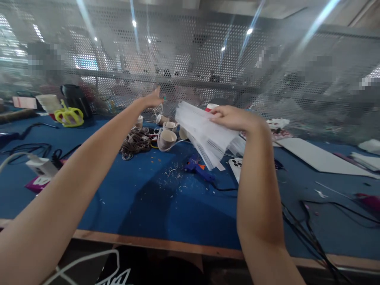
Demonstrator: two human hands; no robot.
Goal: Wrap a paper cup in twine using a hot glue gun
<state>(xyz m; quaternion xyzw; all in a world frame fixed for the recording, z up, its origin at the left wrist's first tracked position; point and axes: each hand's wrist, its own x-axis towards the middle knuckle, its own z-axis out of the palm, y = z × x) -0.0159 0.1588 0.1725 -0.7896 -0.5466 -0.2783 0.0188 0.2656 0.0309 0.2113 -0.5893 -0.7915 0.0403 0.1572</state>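
Out over the back of the table, my left hand (152,99) is raised with its fingers mostly closed. A small green spot shows at its fingertips and a thin pale loop hangs just below; what it grips is unclear. Between thumb and fingers, my right hand (228,116) pinches a bundle of thin white translucent sheets (204,130), fanned out and tilted down. Below the sheets lies a blue glue gun (197,168). Several paper cups (168,139) stand or lie beneath my left hand, beside a tangle of grey-brown cord (135,143).
A phone (236,166) lies partly behind my right forearm. White boards (320,156) and black cables (308,225) are at right. A yellow crown-like piece (69,114), a dark jug (75,99) and a white charger (41,164) sit at left. Behind rises a perforated metal screen (184,59).
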